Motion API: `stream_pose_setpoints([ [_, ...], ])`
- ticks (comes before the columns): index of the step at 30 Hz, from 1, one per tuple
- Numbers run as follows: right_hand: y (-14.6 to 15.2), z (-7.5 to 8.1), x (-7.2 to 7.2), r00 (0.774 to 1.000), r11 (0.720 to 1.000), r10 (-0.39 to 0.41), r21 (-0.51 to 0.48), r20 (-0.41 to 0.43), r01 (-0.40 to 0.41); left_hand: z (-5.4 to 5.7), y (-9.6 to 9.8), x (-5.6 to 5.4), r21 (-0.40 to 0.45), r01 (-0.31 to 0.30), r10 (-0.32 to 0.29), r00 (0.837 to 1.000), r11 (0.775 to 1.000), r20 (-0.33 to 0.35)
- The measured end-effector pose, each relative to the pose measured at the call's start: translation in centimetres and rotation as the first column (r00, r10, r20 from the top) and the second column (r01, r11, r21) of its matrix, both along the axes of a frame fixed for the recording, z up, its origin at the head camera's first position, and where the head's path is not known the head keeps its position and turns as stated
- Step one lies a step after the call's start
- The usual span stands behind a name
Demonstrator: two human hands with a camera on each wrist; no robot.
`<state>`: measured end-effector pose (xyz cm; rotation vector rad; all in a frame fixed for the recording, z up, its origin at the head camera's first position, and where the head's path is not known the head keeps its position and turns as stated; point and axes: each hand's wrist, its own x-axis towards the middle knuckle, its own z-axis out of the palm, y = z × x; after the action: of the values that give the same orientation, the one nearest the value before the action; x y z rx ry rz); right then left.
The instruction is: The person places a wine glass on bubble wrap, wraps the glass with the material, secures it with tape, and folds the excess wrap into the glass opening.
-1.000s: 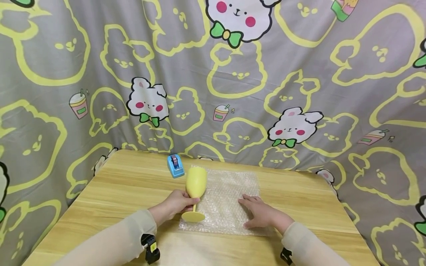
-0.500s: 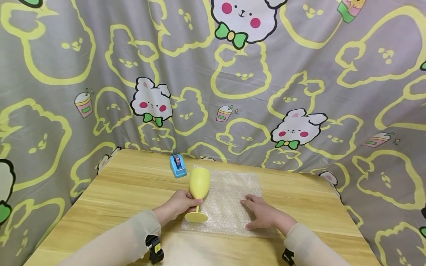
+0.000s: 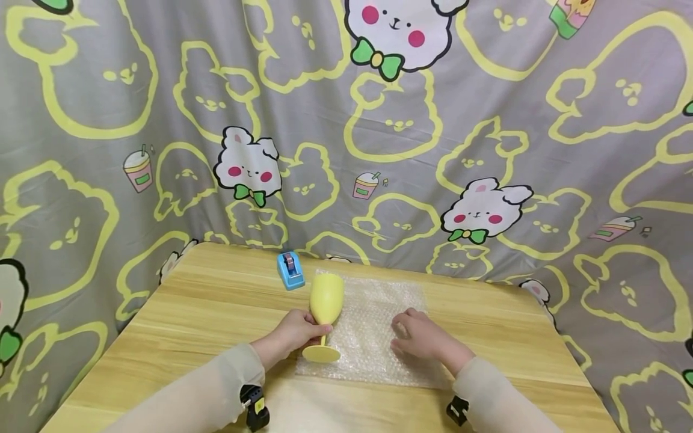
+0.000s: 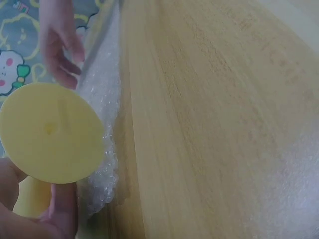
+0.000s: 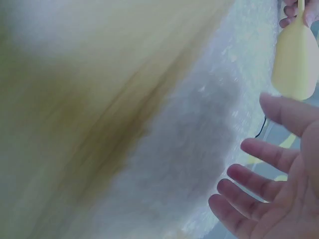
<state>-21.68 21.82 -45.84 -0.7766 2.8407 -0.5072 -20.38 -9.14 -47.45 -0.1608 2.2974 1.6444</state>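
Observation:
A yellow goblet (image 3: pixel 327 299) stands over the left part of a sheet of bubble wrap (image 3: pixel 373 331), its bowl up and its round foot (image 4: pixel 52 133) toward me. My left hand (image 3: pixel 295 332) grips its stem, thumb across the front. In the left wrist view the foot hides part of that hand's fingers. My right hand (image 3: pixel 425 338) hovers close over the right part of the bubble wrap, palm turned inward. In the right wrist view its fingers (image 5: pixel 249 181) are spread and loosely bent, holding nothing.
A blue tape dispenser (image 3: pixel 291 272) sits behind and left of the goblet, near the far edge of the wooden table (image 3: pixel 216 300). A grey patterned curtain (image 3: pixel 325 120) hangs directly behind the table.
My right hand has lifted a little from the bubble wrap and its fingers have drawn in. The view has shifted slightly; my left hand keeps its hold on the goblet.

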Motion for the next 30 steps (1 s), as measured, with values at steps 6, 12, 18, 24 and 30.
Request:
stream_pose_setpoints([
  [6,-2.5,0.4,-0.4,1.000,1.000,-0.020,-0.020,-0.004,0.020,0.1,0.0,0.1,-0.019,-0.005,0.005,1.000,1.000,-0.008],
  [12,-5.2,0.9,-1.5,0.997,0.995,-0.062,-0.078,0.054,0.066,-0.2,0.0,0.0,-0.013,0.003,-0.003,1.000,1.000,-0.022],
  [18,-7.8,1.9,-2.8,0.992,0.986,-0.108,-0.120,0.066,0.115,-0.1,0.0,0.1,-0.023,-0.008,0.008,1.000,1.000,-0.019],
  [24,-9.7,2.6,-3.6,0.988,0.979,-0.139,-0.142,0.066,0.147,0.2,0.1,0.3,-0.006,-0.012,0.012,0.999,1.000,-0.034],
  [30,-11.2,2.8,-4.2,0.967,0.951,-0.227,-0.185,0.117,0.246,0.1,0.3,0.2,-0.008,-0.010,0.010,0.999,1.000,-0.033],
])
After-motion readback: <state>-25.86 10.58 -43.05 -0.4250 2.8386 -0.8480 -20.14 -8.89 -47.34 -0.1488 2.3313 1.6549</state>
